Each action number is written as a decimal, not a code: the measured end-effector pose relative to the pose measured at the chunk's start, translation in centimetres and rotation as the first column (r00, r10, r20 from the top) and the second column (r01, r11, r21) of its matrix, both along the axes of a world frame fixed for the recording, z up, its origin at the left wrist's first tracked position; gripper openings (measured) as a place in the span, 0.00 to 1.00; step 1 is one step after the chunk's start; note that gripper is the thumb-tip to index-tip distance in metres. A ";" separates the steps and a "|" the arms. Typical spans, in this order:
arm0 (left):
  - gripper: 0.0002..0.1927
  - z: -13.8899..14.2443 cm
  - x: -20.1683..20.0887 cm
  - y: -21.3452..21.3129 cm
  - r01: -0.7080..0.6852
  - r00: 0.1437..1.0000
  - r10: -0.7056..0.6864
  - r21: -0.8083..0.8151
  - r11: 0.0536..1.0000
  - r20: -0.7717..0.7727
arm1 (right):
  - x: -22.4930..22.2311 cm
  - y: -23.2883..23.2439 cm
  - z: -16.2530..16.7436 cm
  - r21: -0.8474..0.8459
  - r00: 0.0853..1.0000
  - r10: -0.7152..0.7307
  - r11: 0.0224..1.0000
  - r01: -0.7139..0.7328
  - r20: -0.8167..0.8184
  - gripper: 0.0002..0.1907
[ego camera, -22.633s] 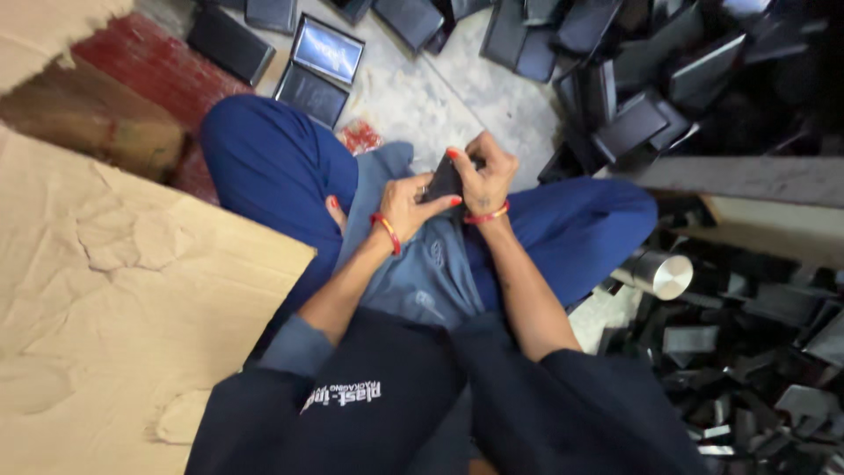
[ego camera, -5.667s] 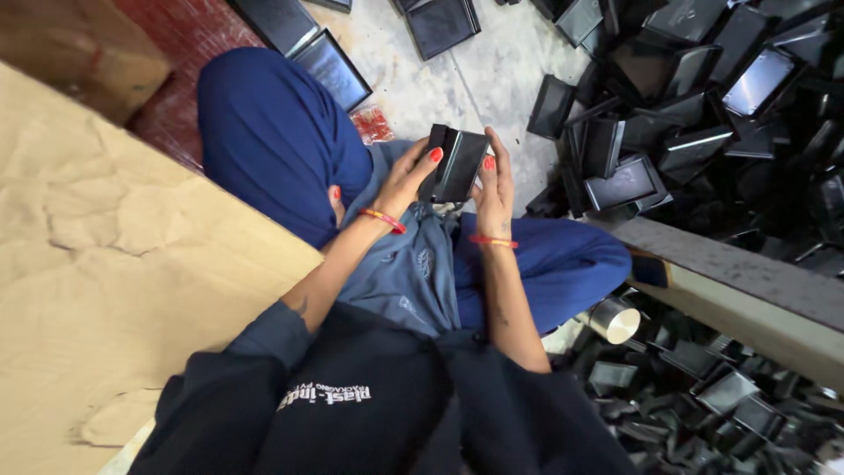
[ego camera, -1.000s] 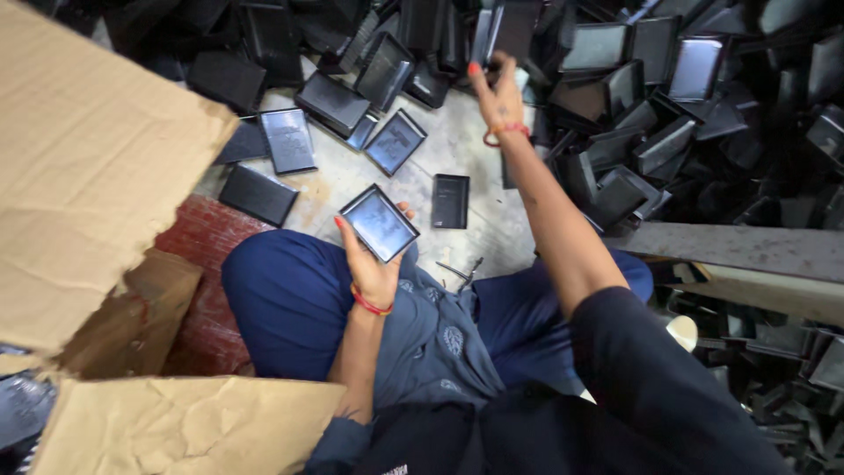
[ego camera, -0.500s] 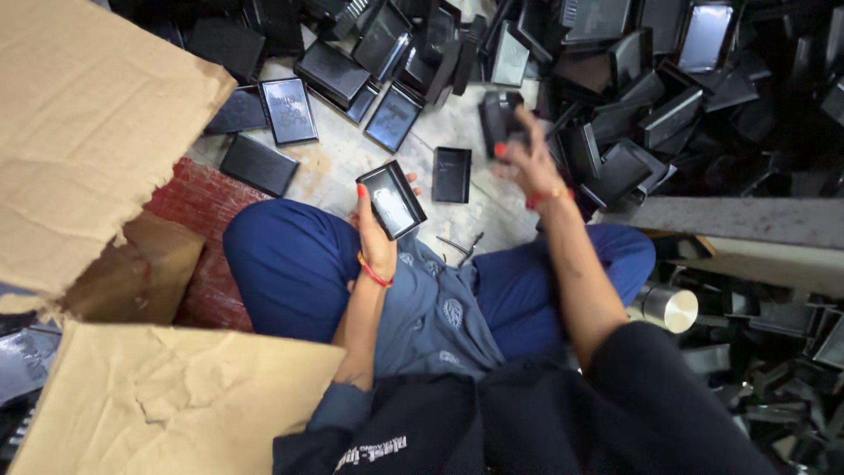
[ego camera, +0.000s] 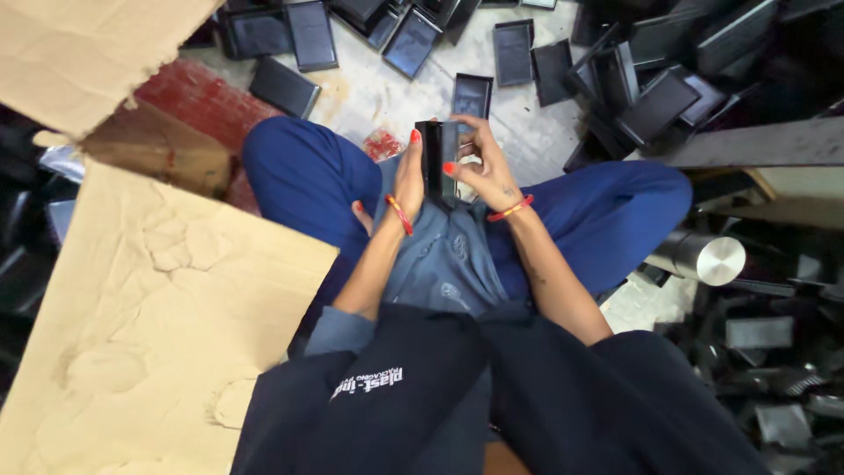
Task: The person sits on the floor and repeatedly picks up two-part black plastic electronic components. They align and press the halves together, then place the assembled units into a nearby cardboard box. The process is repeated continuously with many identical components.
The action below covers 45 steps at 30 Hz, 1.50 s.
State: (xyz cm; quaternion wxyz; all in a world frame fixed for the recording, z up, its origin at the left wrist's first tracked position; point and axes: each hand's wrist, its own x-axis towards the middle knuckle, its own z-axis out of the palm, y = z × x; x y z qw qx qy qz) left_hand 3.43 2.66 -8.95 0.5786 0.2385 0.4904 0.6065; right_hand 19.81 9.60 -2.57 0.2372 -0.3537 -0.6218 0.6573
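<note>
A sheet of cardboard (ego camera: 167, 308) is lying nearest, at the person's left side. Above the lap, the left hand (ego camera: 409, 176) and the right hand (ego camera: 482, 167) are together holding a flat black case (ego camera: 437, 158) upright between them; the left fingers are curling round its left edge, the right fingers closing on its right edge and top. Beyond the knees, more black cases (ego camera: 472, 95) are lying scattered on the floor (ego camera: 369, 88), and a metal cylinder (ego camera: 703, 257) is sitting at the right.
</note>
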 end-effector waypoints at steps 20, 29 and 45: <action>0.27 7.3 -0.9 -3.7 0.045 0.936 -0.017 0.074 0.996 -0.350 | 0.0 0.8 -0.3 -0.050 0.965 -0.189 0.982 0.183 -0.183 0.25; 0.22 7.8 -1.7 -2.4 -0.034 0.874 -0.013 -0.087 0.996 -0.485 | -1.6 0.6 2.0 0.040 0.975 -0.186 0.981 0.192 -0.118 0.20; 0.20 18.8 -10.7 -6.3 -0.658 0.752 0.574 0.320 0.681 0.325 | 28.0 1.2 13.8 0.941 0.131 -0.932 0.336 -0.047 0.339 0.07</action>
